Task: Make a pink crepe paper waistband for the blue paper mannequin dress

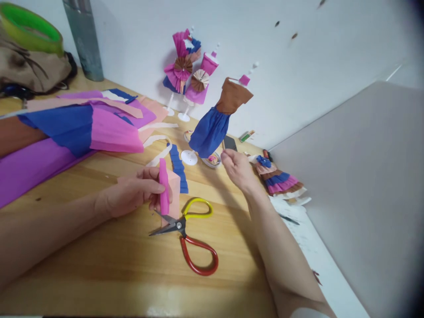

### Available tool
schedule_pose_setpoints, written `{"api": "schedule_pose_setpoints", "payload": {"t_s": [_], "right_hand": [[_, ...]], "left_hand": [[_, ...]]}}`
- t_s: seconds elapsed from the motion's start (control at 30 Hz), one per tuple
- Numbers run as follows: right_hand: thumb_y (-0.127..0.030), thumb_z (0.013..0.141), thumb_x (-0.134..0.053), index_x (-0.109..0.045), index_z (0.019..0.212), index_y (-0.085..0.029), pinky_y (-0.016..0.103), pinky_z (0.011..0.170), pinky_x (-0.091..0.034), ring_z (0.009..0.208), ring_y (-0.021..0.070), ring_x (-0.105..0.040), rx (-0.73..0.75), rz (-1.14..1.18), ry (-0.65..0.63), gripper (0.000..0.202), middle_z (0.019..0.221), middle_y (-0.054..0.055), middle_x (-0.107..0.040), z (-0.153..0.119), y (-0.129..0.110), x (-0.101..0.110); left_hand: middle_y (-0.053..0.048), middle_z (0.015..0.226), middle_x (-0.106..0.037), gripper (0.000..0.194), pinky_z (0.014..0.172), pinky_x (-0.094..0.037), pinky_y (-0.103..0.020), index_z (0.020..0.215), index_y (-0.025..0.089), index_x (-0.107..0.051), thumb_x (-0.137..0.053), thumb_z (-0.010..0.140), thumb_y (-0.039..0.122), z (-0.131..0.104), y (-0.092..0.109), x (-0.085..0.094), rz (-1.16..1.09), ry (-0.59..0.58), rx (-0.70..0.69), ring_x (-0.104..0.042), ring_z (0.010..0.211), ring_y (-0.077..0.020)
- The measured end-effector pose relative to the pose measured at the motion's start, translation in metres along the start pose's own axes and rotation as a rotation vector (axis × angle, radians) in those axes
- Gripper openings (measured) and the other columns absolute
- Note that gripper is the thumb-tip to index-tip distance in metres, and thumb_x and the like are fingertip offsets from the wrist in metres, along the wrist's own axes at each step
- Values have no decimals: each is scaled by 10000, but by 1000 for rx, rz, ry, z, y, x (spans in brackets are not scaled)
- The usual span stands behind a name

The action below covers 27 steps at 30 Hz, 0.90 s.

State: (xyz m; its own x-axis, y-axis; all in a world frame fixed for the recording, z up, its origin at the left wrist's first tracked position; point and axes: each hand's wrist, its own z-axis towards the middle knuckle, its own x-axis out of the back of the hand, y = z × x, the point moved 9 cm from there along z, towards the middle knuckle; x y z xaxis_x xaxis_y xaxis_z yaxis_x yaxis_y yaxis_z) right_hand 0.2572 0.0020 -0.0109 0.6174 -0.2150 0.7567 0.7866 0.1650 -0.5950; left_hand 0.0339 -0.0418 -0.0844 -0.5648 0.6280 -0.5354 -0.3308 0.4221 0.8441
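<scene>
Between the fingers and thumb of my left hand (145,190) is a folded pink paper strip (164,187), held upright over a peach paper piece (174,185). My right hand (236,168) is closed near the small round dish (212,160); what its fingertips pinch, if anything, is too small to name. Just behind it stands a mini dress form with a brown top (233,95) and blue skirt (209,131). Scissors (179,225) with yellow and red handles lie with blades parted below the pink strip. A pleated blue strip (179,168) lies between my hands.
Crepe paper sheets (115,128) cover the left of the table (115,274). Two more dressed forms (182,66) (200,84) stand by the wall. A bottle (84,42), a bag (33,70) and green tape (31,28) are at back left. Another layered dress (280,179) lies right.
</scene>
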Motion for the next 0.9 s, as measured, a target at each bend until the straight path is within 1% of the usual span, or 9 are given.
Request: {"api": "schedule_pose_setpoints", "payload": {"t_s": [0.07, 0.17, 0.33, 0.47, 0.63, 0.73, 0.8, 0.83, 0.9], "right_hand": [[-441, 881, -486, -379, 598, -247, 278, 555, -282, 553, 128, -356, -45, 13, 72, 359, 557, -48, -374, 7, 19, 11], [-493, 861, -517, -477, 640, -236, 275, 524, -315, 517, 132, -413, -99, 40, 84, 342, 547, -34, -474, 14, 41, 11], [-528, 769, -663, -587, 660, -205, 271, 515, -348, 516, 132, -478, -122, 54, 84, 350, 575, 2, -588, 15, 46, 1], [-535, 860, -547, -483, 548, -218, 281, 504, -288, 506, 126, -407, -89, -1, 179, 450, 507, -21, -477, 9, 40, 6], [-471, 949, -399, -369, 541, -247, 298, 503, -268, 500, 147, -351, -78, -56, 286, 467, 497, -36, -355, 5, 43, 9], [-422, 900, -526, -522, 654, -231, 315, 589, -404, 617, 190, -503, -17, -77, 263, 312, 638, 1, -543, 8, 40, 1], [-364, 808, -659, -635, 810, -221, 377, 753, -490, 829, 248, -605, 41, -86, 237, 146, 881, 67, -674, 9, 34, -2], [-341, 783, -692, -657, 835, -220, 412, 827, -496, 908, 270, -618, 66, -94, 239, 136, 955, 92, -690, 8, 30, -1], [-325, 827, -673, -647, 734, -221, 457, 879, -486, 901, 281, -626, 111, -103, 277, 142, 889, 105, -691, 2, 19, 9]], "left_hand": [[-66, 612, -721, 121, 468, -450, -152, 703, 127, -786, -778, 718, 247, 1, -1, 0, -8, 4, 8, -596, 486, -94], [-64, 594, -715, 109, 470, -447, -158, 703, 126, -785, -775, 706, 234, 1, -4, 1, -11, 32, 37, -593, 478, -97], [-72, 601, -725, 107, 488, -442, -169, 691, 128, -776, -742, 730, 223, 0, -7, -2, 17, 0, 42, -606, 500, -108], [-69, 611, -730, 99, 480, -424, -162, 700, 128, -786, -707, 721, 186, 0, -8, -5, 67, -15, 53, -596, 496, -99], [-74, 655, -751, 139, 497, -435, -163, 730, 133, -796, -735, 761, 254, -2, -8, -8, 89, -51, 70, -621, 535, -104], [-74, 657, -757, 141, 508, -439, -164, 746, 136, -801, -752, 768, 266, -3, -10, -7, 95, -31, 100, -621, 535, -100], [-76, 664, -761, 145, 513, -442, -167, 755, 137, -803, -772, 772, 278, -3, -9, -6, 83, -16, 95, -627, 543, -102], [-79, 664, -759, 160, 512, -441, -170, 746, 134, -801, -786, 770, 292, -2, -8, -6, 71, -5, 81, -627, 544, -104], [-81, 641, -747, 207, 508, -441, -178, 730, 127, -795, -821, 749, 332, 0, -7, -4, 38, 35, 58, -623, 536, -108]]}}
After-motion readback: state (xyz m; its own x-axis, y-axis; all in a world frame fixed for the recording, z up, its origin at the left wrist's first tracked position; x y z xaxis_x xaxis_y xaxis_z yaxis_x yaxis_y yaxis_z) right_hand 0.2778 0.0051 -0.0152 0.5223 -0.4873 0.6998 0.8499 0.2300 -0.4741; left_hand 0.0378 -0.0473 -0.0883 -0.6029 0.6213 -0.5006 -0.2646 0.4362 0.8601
